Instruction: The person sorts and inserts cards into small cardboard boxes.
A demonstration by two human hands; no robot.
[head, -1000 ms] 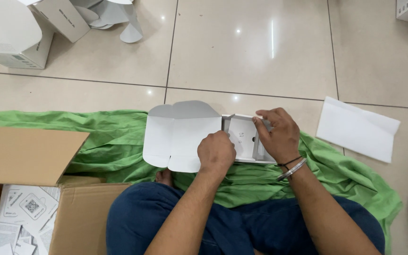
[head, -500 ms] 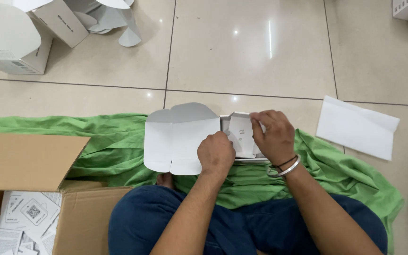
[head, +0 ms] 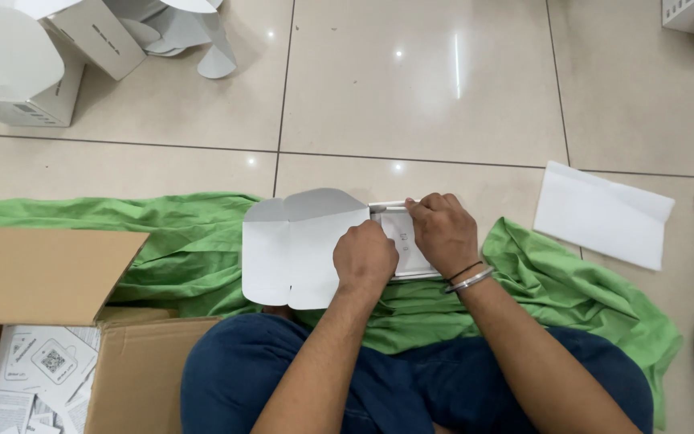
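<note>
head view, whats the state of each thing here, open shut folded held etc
small white box: open, lid flap swung out flat to the left, on the green cloth
left hand: pressing down at the hinge edge, fingers curled
right hand: on the box's right side, fingertips at its far rim
green cloth: spread on the floor, rumpled
brown carton: open, flap up, leaflets inside
white sheet: lying flat on the tiles

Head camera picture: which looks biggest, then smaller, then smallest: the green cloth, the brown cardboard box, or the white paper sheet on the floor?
1. green cloth, spread widest.
2. brown cardboard box, though it sits nearer the camera and is cut off by the edge.
3. white paper sheet, clearly smallest.
</note>
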